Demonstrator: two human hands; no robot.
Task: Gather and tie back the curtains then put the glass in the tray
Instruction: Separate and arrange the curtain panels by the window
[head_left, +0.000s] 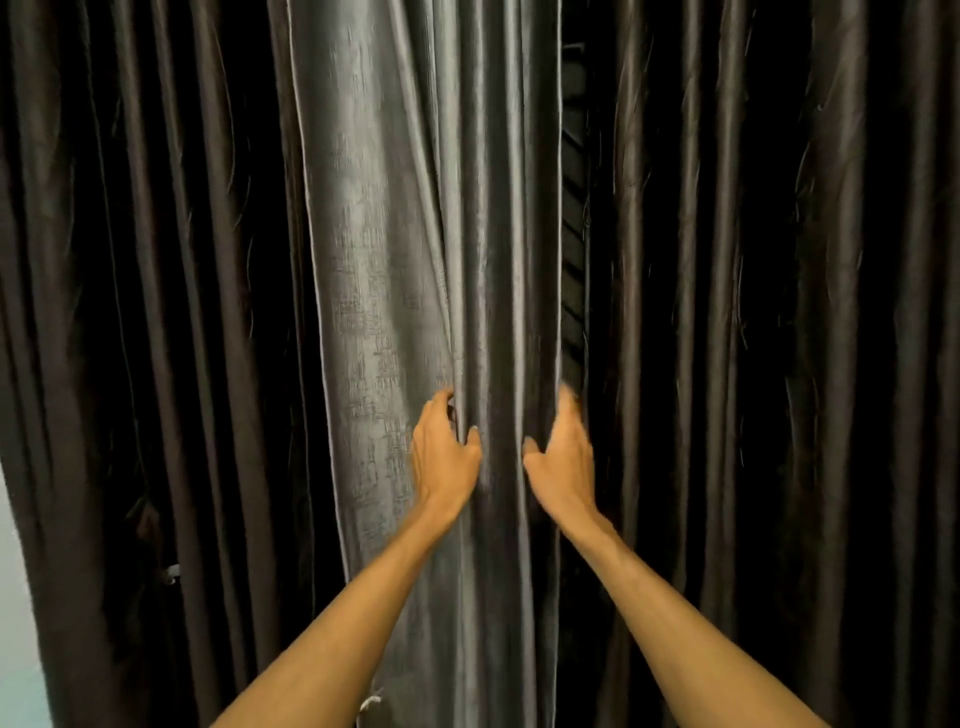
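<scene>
Head view, item: curtains (156, 312), dark, floor-length, with a satin sheen, hanging in deep vertical folds across the whole frame. The centre panel (395, 260) caught the light and read as grey, and a narrow dark gap (572, 291) showed just beside its right edge. Handling, as judged: soft, limp cloth, fairly heavy for its length, slippery on the face and not fragile. It was best taken by bunched folds or by the hemmed edge at about waist height, not by a flat pinch. The left hand (447, 457) had its fingers (439, 402) curled into a fold of the centre panel, thumb pressed on the front. The right hand (563, 462) had its fingers (567, 405) hooked round the panel's right edge, slightly blurred, thumb on the near face. Both hands were clamped on cloth, close together, with a band of folds between them. Glass and tray: not in view.
</scene>
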